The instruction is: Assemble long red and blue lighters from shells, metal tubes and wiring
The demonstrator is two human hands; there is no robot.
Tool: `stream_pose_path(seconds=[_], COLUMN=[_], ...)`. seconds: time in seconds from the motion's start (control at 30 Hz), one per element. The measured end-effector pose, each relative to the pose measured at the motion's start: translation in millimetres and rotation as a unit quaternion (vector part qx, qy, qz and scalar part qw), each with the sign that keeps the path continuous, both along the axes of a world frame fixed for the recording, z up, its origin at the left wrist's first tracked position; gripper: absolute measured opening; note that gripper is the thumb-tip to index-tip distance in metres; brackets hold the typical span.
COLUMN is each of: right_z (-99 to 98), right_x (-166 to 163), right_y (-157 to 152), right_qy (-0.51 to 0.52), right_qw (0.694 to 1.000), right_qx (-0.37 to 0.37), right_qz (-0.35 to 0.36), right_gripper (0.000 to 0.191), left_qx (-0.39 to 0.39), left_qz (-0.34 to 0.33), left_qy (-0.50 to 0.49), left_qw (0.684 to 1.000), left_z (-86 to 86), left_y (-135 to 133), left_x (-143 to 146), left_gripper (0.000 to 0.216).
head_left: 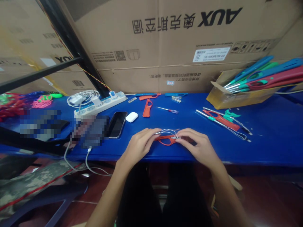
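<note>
Both of my hands meet over a small red plastic lighter shell (pixel 166 140) lying on the blue table (pixel 260 148) near its front edge. My left hand (pixel 139 143) pinches its left end, fingers closed. My right hand (pixel 197 145) grips the right end, where thin white and red wires (pixel 169 130) loop out above the shell. A metal tip shows between my fingers.
Behind lie another red shell half (pixel 147 108), a small screwdriver (pixel 167 109), a white earbud case (pixel 132 117), a phone (pixel 116 124) and a power strip (pixel 100 105). To the right lie an assembled red lighter (pixel 222 119) and a cardboard box of long lighters (pixel 239 94). Large cartons stand behind.
</note>
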State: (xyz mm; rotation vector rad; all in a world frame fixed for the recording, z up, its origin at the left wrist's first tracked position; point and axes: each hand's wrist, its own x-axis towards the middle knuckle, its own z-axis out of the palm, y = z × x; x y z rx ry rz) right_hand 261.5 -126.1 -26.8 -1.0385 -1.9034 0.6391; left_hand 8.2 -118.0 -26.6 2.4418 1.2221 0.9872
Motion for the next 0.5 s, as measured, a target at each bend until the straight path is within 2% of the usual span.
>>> stream_pose_path(seconds=[0.3, 0.5], right_z=[-1.1, -1.4], right_x=[-0.3, 0.9], right_y=[-1.2, -1.6], right_qy=[-0.011, -0.002], right_qw=[0.999, 0.999], right_qx=[0.032, 0.011], right_qz=[-0.033, -0.034], right_gripper=[0.012, 0.016], left_qx=[0.019, 0.002], left_qz=[0.014, 0.009], left_qy=[0.025, 0.033], left_qw=[0.999, 0.999], left_z=[-1.9, 0.1], left_y=[-2.8, -4.1], left_x=[-0.2, 0.5], left_gripper=[0.027, 0.027])
